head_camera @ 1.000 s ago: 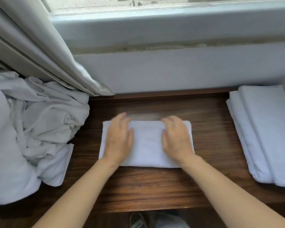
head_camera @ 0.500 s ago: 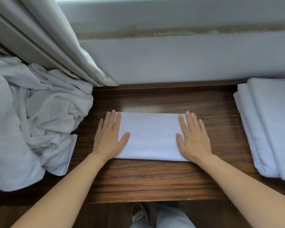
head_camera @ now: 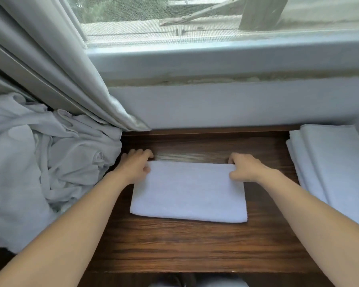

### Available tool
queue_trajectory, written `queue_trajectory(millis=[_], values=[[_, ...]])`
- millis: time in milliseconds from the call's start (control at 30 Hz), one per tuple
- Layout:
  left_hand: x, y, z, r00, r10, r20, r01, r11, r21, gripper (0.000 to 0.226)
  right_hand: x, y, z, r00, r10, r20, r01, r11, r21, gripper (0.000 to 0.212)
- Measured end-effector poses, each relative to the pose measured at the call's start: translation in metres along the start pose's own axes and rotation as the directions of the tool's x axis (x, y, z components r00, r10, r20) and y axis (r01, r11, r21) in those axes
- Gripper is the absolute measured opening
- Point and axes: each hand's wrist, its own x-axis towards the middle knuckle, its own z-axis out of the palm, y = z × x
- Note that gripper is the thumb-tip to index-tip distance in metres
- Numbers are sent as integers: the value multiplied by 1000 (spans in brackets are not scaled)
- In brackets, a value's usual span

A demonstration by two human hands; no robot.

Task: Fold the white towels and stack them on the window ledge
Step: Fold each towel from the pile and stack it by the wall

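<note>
A folded white towel (head_camera: 188, 193) lies flat in the middle of the dark wooden ledge (head_camera: 195, 245). My left hand (head_camera: 136, 164) grips its far left corner, fingers curled over the far edge and thumb on top. My right hand (head_camera: 244, 165) grips the far right corner the same way. A stack of folded white towels (head_camera: 332, 168) sits at the right end of the ledge. A heap of unfolded white towels (head_camera: 39, 162) is piled at the left.
A grey curtain (head_camera: 71, 79) hangs down at the left and reaches the ledge behind the heap. The white wall and window frame (head_camera: 226, 59) rise directly behind the ledge. A shoe shows below the front edge.
Both hands have slid from lying flat on the towel's sides to its far corners and curled round them. The camera has tilted up, bringing the window into view.
</note>
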Motion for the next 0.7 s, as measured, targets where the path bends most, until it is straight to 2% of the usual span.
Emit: queue_trajectory(millis=[67, 133, 333, 400, 533, 600, 700], values=[[8, -2, -10, 998, -22, 64, 21, 1000, 6, 34, 4, 5, -8, 996, 2, 91, -6, 999, 40, 26], [10, -5, -16, 994, -1, 107, -1, 1000, 16, 28, 5, 11, -13, 993, -17, 118, 11, 999, 52, 25], [-25, -16, -40, 985, 127, 116, -95, 963, -253, 14, -40, 17, -19, 994, -105, -27, 109, 965, 241, 27], [-48, -19, -52, 983, 173, 57, -149, 944, -295, 14, -72, 17, -17, 990, -98, -106, 127, 939, 320, 23], [-85, -18, -81, 959, 249, -132, -277, 923, -269, 18, -143, 22, -3, 951, -31, -309, 176, 874, 454, 13], [-97, -8, -95, 932, 288, -222, -343, 897, -279, 18, -177, 24, 7, 915, 23, -404, 198, 844, 498, 10], [-102, 16, -112, 861, 324, -391, -448, 847, -286, 13, -220, 28, 21, 831, 129, -540, 252, 779, 575, 16]])
